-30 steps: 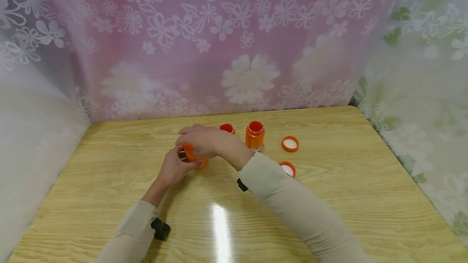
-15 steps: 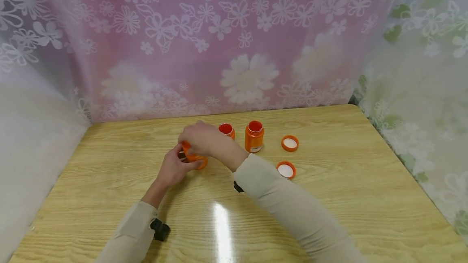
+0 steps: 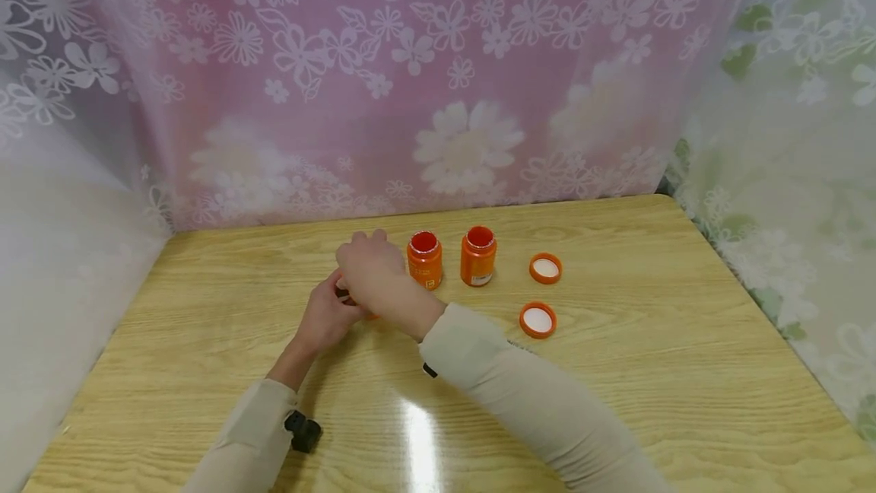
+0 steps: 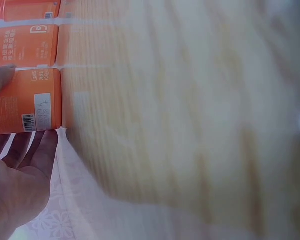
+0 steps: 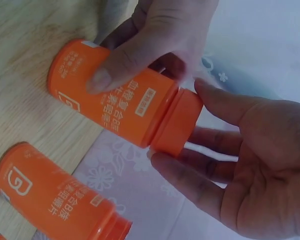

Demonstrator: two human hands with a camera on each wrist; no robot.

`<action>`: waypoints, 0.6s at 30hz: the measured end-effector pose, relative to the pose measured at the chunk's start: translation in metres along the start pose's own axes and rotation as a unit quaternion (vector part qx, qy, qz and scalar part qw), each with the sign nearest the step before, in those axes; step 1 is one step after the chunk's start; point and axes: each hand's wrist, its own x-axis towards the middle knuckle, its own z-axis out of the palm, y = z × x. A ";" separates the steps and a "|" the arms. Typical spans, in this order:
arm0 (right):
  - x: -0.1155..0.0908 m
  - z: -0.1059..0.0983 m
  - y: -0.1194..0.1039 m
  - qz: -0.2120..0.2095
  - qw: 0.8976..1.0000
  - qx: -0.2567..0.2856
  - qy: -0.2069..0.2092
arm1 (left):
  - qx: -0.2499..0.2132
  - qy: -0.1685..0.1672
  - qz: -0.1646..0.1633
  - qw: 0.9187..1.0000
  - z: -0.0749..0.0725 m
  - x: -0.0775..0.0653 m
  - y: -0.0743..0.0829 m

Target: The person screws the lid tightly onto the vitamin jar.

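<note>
An orange bottle (image 5: pixel 112 95) with white lettering stands upright on the table, its base against the wood in the left wrist view. My left hand (image 3: pixel 330 314) grips its body, thumb across the label side. Over the top, my right hand (image 3: pixel 372 268) pinches the orange cap (image 5: pixel 179 122) between thumb and fingers. That cap sits on the bottle's neck in the right wrist view. From the head, my right hand hides most of this bottle. Right beside it stands a second orange bottle (image 3: pixel 426 268), uncapped, its red mouth showing.
A third orange bottle (image 3: pixel 477 261), also uncapped, stands to the right of the second. Two orange caps with white liners, a far cap (image 3: pixel 545 269) and a nearer cap (image 3: pixel 537 321), lie upturned farther right. A floral curtain (image 3: pixel 438 97) hangs behind the wooden table (image 3: pixel 650 326).
My right hand has turned on the cap, and its wrist and forearm have swung left and toward me. The second bottle and nearer loose cap now show fully. My left hand stays in place.
</note>
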 end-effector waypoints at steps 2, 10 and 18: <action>0.000 0.002 -0.001 0.011 1.000 -0.001 0.011 | 0.006 0.000 0.009 1.000 0.000 0.000 0.000; -0.006 0.003 0.004 0.023 0.999 0.030 -0.011 | 0.012 -0.015 0.027 0.999 -0.001 0.000 -0.002; -0.009 -0.012 0.026 -0.100 0.992 0.062 -0.052 | 0.007 -0.025 -0.005 1.000 0.000 -0.001 0.001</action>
